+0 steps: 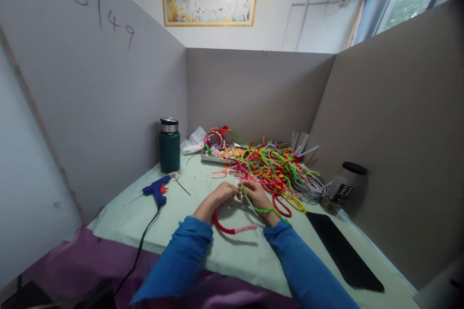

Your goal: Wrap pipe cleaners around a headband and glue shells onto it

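The red-and-pink curved piece (225,230) lies just below the fingers, over the worktop (137,222) and between the two wrists. Its red stretch comes out from beneath the left hand (225,191), bends downward and swings round to the right; the pink end points right, toward the right sleeve (304,265). The piece has a bowed long axis, opening upward toward the hands, with its lower run nearly level from left to right.

The left fingers are bent, their tips close to the right hand's tips; what they pinch is hidden, so I cannot tell whether they are clamped on anything. The right hand (256,195) has its fingers clamped on the green strand (267,210), which slopes from the fingertips down and right, crossing the right wrist.

Beyond the right hand spreads the pile of colored strands (271,161); the blue glue gun (157,190) lies well apart, to the left.
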Motion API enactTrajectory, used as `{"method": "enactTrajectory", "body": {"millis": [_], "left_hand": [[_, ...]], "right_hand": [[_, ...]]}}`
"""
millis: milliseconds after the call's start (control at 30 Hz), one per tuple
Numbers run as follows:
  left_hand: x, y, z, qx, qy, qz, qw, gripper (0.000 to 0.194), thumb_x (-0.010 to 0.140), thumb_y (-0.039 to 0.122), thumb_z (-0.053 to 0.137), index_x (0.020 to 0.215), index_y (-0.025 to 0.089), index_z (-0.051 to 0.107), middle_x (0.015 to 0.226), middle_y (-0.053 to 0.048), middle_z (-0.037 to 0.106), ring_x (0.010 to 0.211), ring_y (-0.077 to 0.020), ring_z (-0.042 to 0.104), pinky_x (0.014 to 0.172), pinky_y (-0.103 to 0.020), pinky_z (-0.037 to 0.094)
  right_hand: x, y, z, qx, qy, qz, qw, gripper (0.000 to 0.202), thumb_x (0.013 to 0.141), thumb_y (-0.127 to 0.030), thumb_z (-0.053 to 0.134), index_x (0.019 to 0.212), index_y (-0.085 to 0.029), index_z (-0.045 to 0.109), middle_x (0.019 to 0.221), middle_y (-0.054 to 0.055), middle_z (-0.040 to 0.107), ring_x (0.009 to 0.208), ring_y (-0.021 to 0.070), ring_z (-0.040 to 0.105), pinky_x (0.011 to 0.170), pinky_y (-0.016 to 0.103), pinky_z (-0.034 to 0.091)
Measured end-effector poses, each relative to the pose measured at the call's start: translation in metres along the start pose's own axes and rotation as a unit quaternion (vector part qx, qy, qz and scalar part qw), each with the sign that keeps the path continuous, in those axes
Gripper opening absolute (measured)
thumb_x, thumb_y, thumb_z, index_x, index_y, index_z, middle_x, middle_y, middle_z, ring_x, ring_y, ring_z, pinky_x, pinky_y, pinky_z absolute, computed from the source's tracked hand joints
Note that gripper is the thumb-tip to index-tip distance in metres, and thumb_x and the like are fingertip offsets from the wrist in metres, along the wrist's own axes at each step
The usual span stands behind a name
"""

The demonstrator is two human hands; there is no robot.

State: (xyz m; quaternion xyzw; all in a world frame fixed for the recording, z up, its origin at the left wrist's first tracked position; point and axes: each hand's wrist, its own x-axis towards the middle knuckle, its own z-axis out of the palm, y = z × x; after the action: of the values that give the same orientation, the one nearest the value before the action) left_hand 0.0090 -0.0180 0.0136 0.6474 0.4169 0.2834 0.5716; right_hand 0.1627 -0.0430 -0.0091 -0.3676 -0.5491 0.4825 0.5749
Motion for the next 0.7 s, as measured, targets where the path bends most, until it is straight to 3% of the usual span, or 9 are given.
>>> {"method": "enactTrajectory", "body": {"millis": [133,300,500,700], "left_hand": [[0.000,-0.001,0.001,0.032,-0.065,0.022,0.997,0.032,0.070,0.044,0.059,0.063,0.012,0.061,0.043,0.009,0.029,0.036,-0.0041,0.020,0.040,-0.023,0.012],[0.000,-0.003,0.003,-0.024,-0.104,0.081,0.991,0.034,0.069,0.046,0.061,0.063,0.016,0.046,0.049,0.009,0.032,0.039,-0.0033,0.024,0.040,-0.020,0.015],[-0.003,0.002,0.004,-0.046,-0.075,0.148,0.985,0.032,0.069,0.035,0.063,0.092,0.017,0.050,0.052,0.009,0.038,0.040,-0.0042,0.029,0.039,-0.017,0.021],[-0.009,0.009,0.003,-0.050,-0.059,0.187,0.979,0.037,0.065,0.032,0.069,0.094,0.015,0.054,0.056,0.009,0.042,0.040,-0.0027,0.030,0.039,-0.017,0.019]], "right_hand": [[0.000,0.003,-0.001,0.013,0.051,0.007,0.999,0.032,0.067,-0.049,0.069,0.069,-0.019,0.059,0.054,-0.005,0.048,0.048,0.0094,0.041,0.046,0.023,0.033],[-0.002,-0.003,0.002,0.035,0.094,0.039,0.994,0.035,0.066,-0.049,0.069,0.061,-0.019,0.051,0.055,-0.003,0.048,0.049,0.0107,0.043,0.046,0.024,0.035],[0.001,-0.003,0.001,0.045,0.097,0.055,0.993,0.033,0.066,-0.047,0.067,0.058,-0.019,0.050,0.049,-0.005,0.045,0.040,0.0081,0.037,0.038,0.022,0.026],[0.005,0.006,-0.001,0.017,0.078,0.067,0.994,0.039,0.068,-0.053,0.063,0.059,-0.017,0.053,0.046,-0.004,0.045,0.036,0.0072,0.037,0.035,0.021,0.026]]}}
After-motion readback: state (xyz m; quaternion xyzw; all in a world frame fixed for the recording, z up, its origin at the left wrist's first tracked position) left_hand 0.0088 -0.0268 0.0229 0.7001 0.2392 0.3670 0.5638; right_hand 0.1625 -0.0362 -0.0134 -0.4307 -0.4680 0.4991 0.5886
